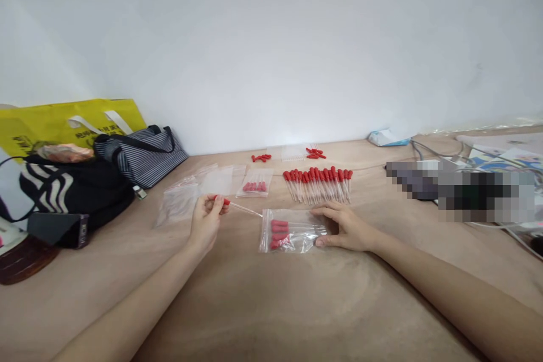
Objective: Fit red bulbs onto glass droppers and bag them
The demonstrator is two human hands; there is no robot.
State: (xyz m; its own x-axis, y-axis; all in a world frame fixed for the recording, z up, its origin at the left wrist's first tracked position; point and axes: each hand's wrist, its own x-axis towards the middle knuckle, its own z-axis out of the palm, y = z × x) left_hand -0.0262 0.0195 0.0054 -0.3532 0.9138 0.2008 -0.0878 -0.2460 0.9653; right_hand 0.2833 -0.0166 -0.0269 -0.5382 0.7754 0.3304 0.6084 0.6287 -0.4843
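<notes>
Pinched by its red rubber bulb, a glass dropper (245, 209) is in my left hand (205, 223). Its thin tip points right and reaches the mouth of a clear zip-lock bag (302, 244); whether it is inside I cannot tell. Several red-bulbed droppers lie in that bag, bulbs toward the mouth. My right hand (348, 227) holds the bag's right end flat on the table, with the thumb at the near edge and the fingers at the far edge. Just behind, a row of several droppers (318, 181) lies with the bulbs pointing away from me.
A filled bag (254, 183) and empty clear bags (180, 199) lie on the table's left. Loose red bulbs (316, 153) and glass tubes (293, 151) are near the wall. Left stand a striped bag (146, 155) and a black bag (80, 189); cables (479, 161) run at right.
</notes>
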